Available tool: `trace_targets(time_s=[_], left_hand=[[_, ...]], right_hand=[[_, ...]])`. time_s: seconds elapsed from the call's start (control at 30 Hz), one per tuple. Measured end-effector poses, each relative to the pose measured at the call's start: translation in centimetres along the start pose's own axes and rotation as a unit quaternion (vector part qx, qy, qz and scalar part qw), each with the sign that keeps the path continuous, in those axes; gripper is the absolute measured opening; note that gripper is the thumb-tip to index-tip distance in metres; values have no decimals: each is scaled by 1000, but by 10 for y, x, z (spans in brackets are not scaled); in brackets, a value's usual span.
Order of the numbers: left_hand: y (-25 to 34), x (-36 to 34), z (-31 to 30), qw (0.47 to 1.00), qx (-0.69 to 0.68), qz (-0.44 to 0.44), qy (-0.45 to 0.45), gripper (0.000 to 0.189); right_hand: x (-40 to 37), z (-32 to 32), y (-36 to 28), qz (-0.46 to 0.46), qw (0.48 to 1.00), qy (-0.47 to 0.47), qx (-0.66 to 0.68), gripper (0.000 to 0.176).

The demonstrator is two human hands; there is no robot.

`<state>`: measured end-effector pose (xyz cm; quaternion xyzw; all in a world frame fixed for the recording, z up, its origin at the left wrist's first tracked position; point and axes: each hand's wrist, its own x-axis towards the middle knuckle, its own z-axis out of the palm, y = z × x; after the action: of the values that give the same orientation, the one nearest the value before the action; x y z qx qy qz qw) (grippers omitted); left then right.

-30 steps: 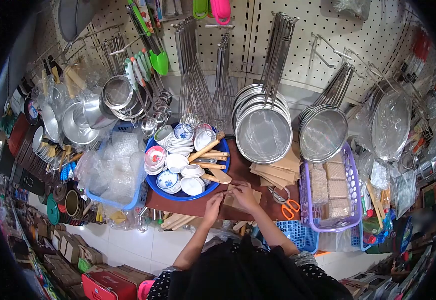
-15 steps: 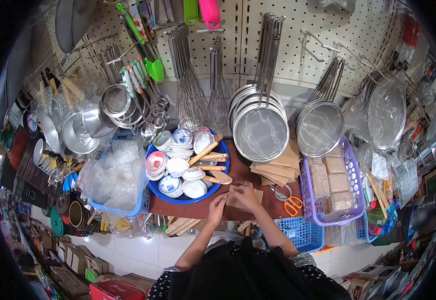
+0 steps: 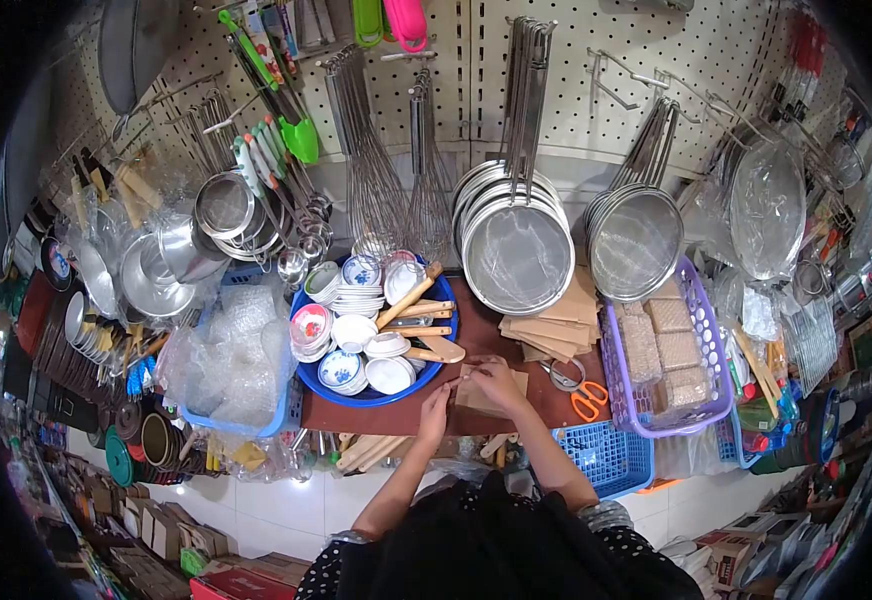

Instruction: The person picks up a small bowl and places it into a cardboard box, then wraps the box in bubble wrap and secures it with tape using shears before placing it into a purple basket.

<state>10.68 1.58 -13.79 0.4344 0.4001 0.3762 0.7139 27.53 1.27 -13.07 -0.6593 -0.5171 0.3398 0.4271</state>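
A small brown paper piece lies on the dark red table in front of me. My right hand rests on it, fingers bent over its upper left part. At the paper's left edge is my left hand, turned on its side with its fingers together. Whether either hand pinches something is too small to tell. Just beyond my left hand stands a blue tray holding small bowls and wooden-handled utensils. Brown paper sheets are stacked behind my right hand.
Orange scissors and a tape roll lie to the right, beside a purple basket of wrapped packs. A bubble-wrap basket stands left. Strainers and whisks hang behind. Below the table edge is a blue basket.
The whole view has shifted slightly. My left hand's fingers have straightened and turned upright near the paper. My right hand stays on the paper.
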Motion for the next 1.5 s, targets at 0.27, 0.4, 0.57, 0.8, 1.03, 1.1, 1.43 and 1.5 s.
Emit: trace_targets(time_s=[0.27,0.4,0.57,0.8,1.03,1.1,1.43,1.5], left_hand=[[-13,3,-4,998,55,26,15,32],[-11,3,1,994,83,66,24,29],[-8,2,3,992,83,93,16,29],[-16,6,0,990,97,103,18,29],[-11,1,4,993,77,91,12,27],[-15,3,0,993,64,95,21,28],[-12,-1,-2,995,23,95,-24,37],[-11,-1,-4,996,29,74,-31,41]], right_hand=[[-3,6,4,-29,997,27,-60,23],[-5,2,-8,-9,998,18,-54,25],[-2,9,9,-35,996,42,-65,20],[-3,10,7,-37,997,45,-57,18],[-6,6,1,-37,996,31,-79,16],[-6,6,3,-41,996,24,-79,16],[-10,-4,-2,-104,991,-24,-83,26],[-10,-4,-1,-99,989,-23,-105,32]])
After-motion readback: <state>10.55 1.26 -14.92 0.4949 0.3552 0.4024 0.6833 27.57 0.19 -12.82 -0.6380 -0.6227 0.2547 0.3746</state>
